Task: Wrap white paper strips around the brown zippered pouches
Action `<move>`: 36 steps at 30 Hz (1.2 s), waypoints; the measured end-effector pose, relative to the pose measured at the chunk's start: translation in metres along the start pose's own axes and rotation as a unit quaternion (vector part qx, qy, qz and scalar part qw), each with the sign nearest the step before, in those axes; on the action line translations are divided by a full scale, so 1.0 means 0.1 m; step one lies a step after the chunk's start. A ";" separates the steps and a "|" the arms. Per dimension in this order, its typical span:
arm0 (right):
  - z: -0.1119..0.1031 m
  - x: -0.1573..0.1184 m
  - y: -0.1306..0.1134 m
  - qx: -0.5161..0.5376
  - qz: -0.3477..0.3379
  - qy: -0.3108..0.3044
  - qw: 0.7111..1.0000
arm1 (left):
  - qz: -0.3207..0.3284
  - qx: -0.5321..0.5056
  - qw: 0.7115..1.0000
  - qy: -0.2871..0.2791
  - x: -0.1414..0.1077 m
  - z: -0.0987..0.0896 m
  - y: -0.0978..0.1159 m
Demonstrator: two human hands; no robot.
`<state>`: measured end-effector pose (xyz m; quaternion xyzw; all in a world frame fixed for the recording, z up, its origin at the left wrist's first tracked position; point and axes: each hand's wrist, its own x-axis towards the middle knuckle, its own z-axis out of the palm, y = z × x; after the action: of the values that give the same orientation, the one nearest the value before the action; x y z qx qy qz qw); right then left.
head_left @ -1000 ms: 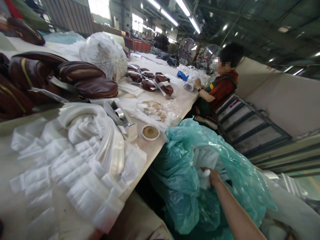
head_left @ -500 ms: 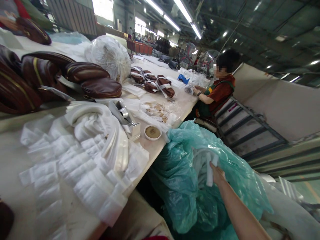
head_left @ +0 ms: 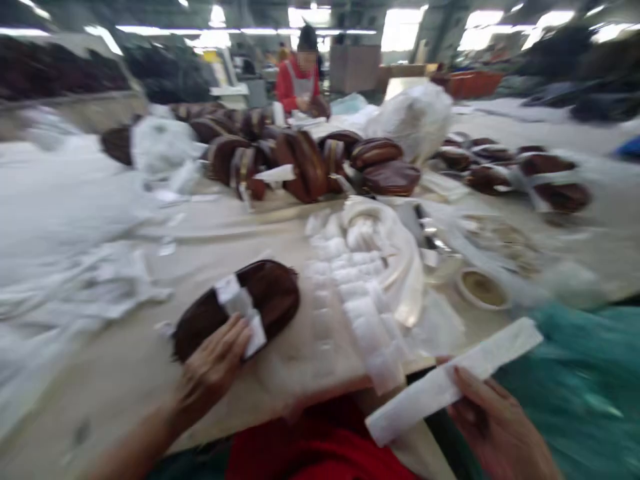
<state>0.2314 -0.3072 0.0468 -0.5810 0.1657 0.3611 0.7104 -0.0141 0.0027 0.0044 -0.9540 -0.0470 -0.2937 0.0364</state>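
Observation:
A dark brown leather bag (head_left: 273, 287) lies on the table in front of me, with a white band (head_left: 237, 303) across its middle. My left hand (head_left: 215, 357) rests on the bag's near side, its fingers laid out flat and the fingertips touching the band. At the lower right, my right hand (head_left: 493, 407) pinches a flat white strip (head_left: 425, 400) between thumb and fingers, slanted over the table's front edge. Between the hands lies a heap of white padded strips (head_left: 360, 300). The view is blurred by motion.
Beyond stand several brown bags (head_left: 300, 167) and a clear plastic bundle (head_left: 415, 120). A tape dispenser (head_left: 435, 233) and a small round dish (head_left: 483, 288) are right of the strips. A green plastic bag (head_left: 575, 380) hangs at the right edge. A person in red (head_left: 300, 80) works opposite.
My view has swung left from the green bag to the table. My right hand has come out of the green bag holding the white strip. My left hand and the brown bag are now visible.

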 end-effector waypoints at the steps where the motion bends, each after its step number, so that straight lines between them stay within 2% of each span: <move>1: 0.30 0.00 0.15 -0.023 0.050 -0.067 0.996 | -0.008 0.026 1.000 -0.007 -0.10 -0.12 -0.04; 3: 0.84 -0.06 0.44 -0.051 0.127 -0.189 0.972 | -0.008 0.044 0.998 -0.033 -0.19 -0.23 -0.09; 5: 1.27 -0.13 0.70 -0.064 0.175 -0.262 0.947 | -0.019 0.034 0.998 -0.039 -0.18 -0.23 -0.12; 9: 1.84 -0.14 1.07 -0.103 0.215 -0.295 0.925 | -0.057 -0.024 0.997 -0.055 -0.07 -0.25 -0.12; 14: 2.22 0.00 1.25 -0.111 0.206 -0.322 0.917 | -0.073 -0.077 0.991 -0.076 -0.05 -0.36 -0.17; 17: 2.30 0.05 1.25 -0.118 0.195 -0.337 0.913 | -0.076 -0.089 0.990 -0.078 -0.04 -0.38 -0.18; 24: 2.27 0.14 1.23 -0.177 0.158 -0.352 0.905 | -0.088 -0.065 0.991 -0.084 -0.03 -0.38 -0.06; 29: 2.26 0.21 1.18 -0.278 0.151 -0.378 0.870 | -0.096 -0.010 0.993 -0.063 -0.03 -0.28 0.04; 32: 2.14 0.23 1.10 -0.344 0.144 -0.403 0.835 | -0.111 0.020 0.993 -0.033 -0.05 -0.20 0.11; 33: 2.09 0.24 1.07 -0.381 0.094 -0.417 0.820 | -0.118 0.025 0.992 -0.029 -0.05 -0.18 0.13; 34: 2.04 0.26 1.02 -0.416 0.001 -0.429 0.801 | -0.121 0.029 0.992 -0.028 -0.06 -0.16 0.15; 35: 2.00 0.28 0.96 -0.440 -0.132 -0.438 0.773 | -0.123 0.031 0.991 -0.028 -0.07 -0.14 0.17; 36: 1.97 0.31 0.91 -0.448 -0.283 -0.441 0.725 | -0.125 0.031 0.991 -0.027 -0.08 -0.13 0.19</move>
<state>0.1523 -0.1049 0.0157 -0.6270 -0.5188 0.3909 0.4300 -0.0254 -0.0176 0.0096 -0.9466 -0.1761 -0.2685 0.0281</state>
